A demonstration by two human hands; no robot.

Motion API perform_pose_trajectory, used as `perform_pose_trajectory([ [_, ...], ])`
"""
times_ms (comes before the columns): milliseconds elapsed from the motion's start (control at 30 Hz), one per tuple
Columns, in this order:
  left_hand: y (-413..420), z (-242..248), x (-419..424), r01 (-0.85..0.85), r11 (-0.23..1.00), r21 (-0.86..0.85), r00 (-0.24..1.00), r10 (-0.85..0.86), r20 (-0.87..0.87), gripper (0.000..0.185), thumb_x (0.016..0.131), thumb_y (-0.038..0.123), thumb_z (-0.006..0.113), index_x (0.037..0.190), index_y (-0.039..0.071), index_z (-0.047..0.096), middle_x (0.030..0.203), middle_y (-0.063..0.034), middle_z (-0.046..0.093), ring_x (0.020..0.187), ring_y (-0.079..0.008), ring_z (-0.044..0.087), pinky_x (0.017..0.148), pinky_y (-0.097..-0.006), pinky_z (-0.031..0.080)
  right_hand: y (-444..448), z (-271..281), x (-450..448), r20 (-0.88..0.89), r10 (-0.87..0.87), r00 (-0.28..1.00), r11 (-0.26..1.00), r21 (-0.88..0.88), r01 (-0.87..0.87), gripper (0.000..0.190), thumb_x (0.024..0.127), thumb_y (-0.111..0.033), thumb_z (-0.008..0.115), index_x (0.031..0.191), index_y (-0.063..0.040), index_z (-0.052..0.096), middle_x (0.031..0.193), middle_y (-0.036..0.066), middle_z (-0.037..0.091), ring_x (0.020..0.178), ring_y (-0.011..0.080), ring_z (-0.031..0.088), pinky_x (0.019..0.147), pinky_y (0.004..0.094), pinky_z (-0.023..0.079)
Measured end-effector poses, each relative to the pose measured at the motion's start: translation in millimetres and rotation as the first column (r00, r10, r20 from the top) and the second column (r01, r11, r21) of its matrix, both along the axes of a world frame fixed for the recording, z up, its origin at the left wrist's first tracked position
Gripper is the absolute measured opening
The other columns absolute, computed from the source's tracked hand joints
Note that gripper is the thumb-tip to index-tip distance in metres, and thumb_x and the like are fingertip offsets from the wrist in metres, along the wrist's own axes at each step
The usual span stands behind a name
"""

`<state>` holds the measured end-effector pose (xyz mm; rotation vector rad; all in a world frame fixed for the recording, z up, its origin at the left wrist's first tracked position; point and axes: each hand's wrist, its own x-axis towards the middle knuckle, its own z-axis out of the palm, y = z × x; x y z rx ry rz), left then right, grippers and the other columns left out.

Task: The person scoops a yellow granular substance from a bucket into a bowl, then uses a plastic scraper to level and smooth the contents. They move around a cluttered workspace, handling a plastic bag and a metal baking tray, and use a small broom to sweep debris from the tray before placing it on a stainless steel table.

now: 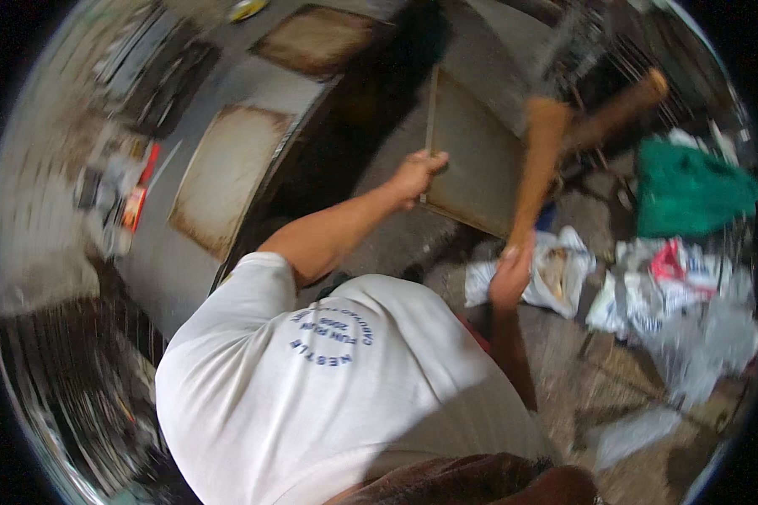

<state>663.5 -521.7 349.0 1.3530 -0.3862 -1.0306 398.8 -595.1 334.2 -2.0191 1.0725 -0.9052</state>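
Observation:
My left hand (419, 177) grips the left rim of a flat metal baking tray (474, 161), which is held tilted in front of me. The tray's face is grey, with browned edges. My right hand (511, 271) is closed around the lower end of a flat wooden piece (540, 164) that widens towards its top. This piece is blurred and overlaps the tray's right side. A second wooden piece (622, 110) with a rounded end slants behind it; whether the two are joined is unclear.
On the grey table (148, 278) at left lie a browned baking tray (230, 173) and another tray (316, 38) farther off. Small packages (132, 205) sit by the wall. To the right are a green bag (695, 186), a white plastic bag (559, 271) and crumpled plastic bags (676, 297).

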Motion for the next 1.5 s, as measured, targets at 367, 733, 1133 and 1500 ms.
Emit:
perform_pose_trajectory([
  [367, 127.8, 38.3, 126.5, -0.542, 0.752, -0.375, 0.833, 0.42, -0.361, 0.035, 0.099, 0.024, 0.052, 0.126, 0.003, 0.049, 0.112, -0.0162, 0.061, 0.1, -0.0294, 0.065, 0.086, -0.0485, 0.056, -27.9, -134.9, -113.4, -0.332, -0.217, 0.918, 0.968, 0.048, 0.247, 0.043, 0.095, -0.016, 0.05, 0.136, -0.003, 0.049, 0.115, 0.017, 0.063, 0.1, 0.0321, 0.06, 0.094, 0.039, 0.044],
  [733, 179.8, 2.2, 265.5, -0.421, 0.866, 0.271, 0.776, 0.188, 0.602, 0.032, 0.089, 0.028, 0.065, 0.113, 0.007, 0.064, 0.108, -0.012, 0.066, 0.095, -0.0287, 0.065, 0.084, -0.0424, 0.052, 81.3, -66.1, 122.7, -0.108, 0.435, 0.894, 0.809, 0.482, -0.336, 0.045, 0.096, -0.015, 0.055, 0.14, -0.008, 0.046, 0.096, 0.009, 0.063, 0.064, 0.0111, 0.055, 0.049, 0.0266, 0.045],
  [1133, 485.2, -36.3, 130.1, -0.655, -0.021, 0.756, 0.737, 0.203, 0.644, 0.097, 0.079, 0.049, 0.072, 0.152, 0.009, 0.022, 0.159, -0.0188, 0.015, 0.146, -0.0408, 0.012, 0.114, -0.056, 0.016, 158.1, -66.8, 209.7, -0.086, 0.666, 0.741, 0.742, -0.03, -0.67, 0.047, 0.099, -0.019, 0.051, 0.142, -0.003, 0.042, 0.114, 0.018, 0.065, 0.094, 0.0262, 0.065, 0.081, 0.0376, 0.05],
  [1500, 592.5, -42.8, 126.9, -0.634, 0.324, 0.703, 0.602, 0.777, 0.185, 0.052, 0.077, 0.029, 0.071, 0.116, -0.004, 0.058, 0.11, -0.0216, 0.064, 0.095, -0.0348, 0.066, 0.088, -0.0445, 0.053, 153.8, -25.6, 283.1, -0.39, 0.745, 0.541, 0.642, 0.198, -0.741, 0.042, 0.095, -0.016, 0.055, 0.137, -0.01, 0.052, 0.121, 0.02, 0.064, 0.106, 0.037, 0.064, 0.088, 0.0403, 0.051],
])
